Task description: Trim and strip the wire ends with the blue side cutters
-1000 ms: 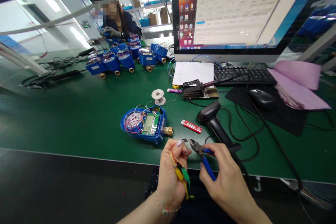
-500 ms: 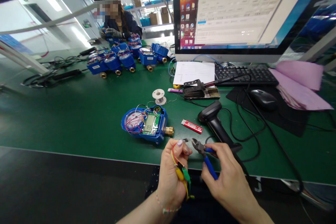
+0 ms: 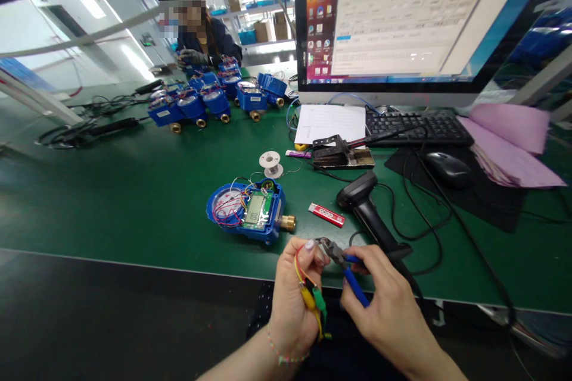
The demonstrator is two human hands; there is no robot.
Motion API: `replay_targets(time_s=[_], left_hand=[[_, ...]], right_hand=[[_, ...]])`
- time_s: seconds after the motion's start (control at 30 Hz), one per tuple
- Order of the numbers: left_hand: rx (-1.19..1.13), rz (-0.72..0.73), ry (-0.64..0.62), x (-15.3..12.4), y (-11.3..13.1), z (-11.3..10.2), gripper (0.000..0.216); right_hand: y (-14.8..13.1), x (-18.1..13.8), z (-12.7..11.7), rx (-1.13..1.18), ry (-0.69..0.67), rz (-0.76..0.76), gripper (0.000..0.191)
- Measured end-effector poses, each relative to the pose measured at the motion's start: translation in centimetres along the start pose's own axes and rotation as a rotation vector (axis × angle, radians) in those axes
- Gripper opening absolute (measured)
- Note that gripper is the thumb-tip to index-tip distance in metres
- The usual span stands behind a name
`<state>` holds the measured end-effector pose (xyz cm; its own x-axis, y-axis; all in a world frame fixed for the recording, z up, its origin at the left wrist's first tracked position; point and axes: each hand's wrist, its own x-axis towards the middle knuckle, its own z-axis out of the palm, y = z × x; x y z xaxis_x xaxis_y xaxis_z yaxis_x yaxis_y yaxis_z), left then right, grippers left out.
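- A green mat point(image 3: 111, 202) is covering a long workbench in a workshop lined with shelving, and a large monitor point(image 3: 420, 18) is showing a grey form window whose text is too small to read.
- The left hand point(image 3: 292, 297) is pinching a bundle of thin wires point(image 3: 298, 262) between thumb and forefinger, with yellow and green clips point(image 3: 313, 300) hanging below the palm, so the wire tips are standing up within reach of the tool.
- The right hand point(image 3: 384, 309) is closing around the blue handles of side cutters point(image 3: 342, 262), aiming the nose at those wire tips just beside the left thumb.
- An opened blue water meter point(image 3: 248, 211) is lying just beyond both hands, circuit board facing up and a brass fitting pointing right.
- A red lighter point(image 3: 326, 215) is bearing white print I cannot read; a barcode scanner point(image 3: 369, 211) is resting beside it.
- At the far end, another person is handling a row of blue meters point(image 3: 214, 98).
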<state>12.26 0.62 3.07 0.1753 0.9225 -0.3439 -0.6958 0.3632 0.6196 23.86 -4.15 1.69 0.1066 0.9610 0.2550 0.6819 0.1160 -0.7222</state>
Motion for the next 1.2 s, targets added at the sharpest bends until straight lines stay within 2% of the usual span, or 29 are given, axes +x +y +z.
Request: replay_targets(time_s=[0.33,1.0,1.2], left_hand=[[0.009,0.002,0.005,0.1,-0.1,-0.1,0.019],[0.022,0.007,0.037,0.1,0.0,0.0,0.023],[0.01,0.052,0.09,0.5,0.4,-0.3,0.022]], right_hand=[[0.1,0.1,0.0,-0.04,0.035,-0.043,0.027],[0.3,0.0,0.2,-0.036,0.067,-0.016,0.022],[1.1,0.2,-1.0,-0.106,0.204,0.053,0.02]])
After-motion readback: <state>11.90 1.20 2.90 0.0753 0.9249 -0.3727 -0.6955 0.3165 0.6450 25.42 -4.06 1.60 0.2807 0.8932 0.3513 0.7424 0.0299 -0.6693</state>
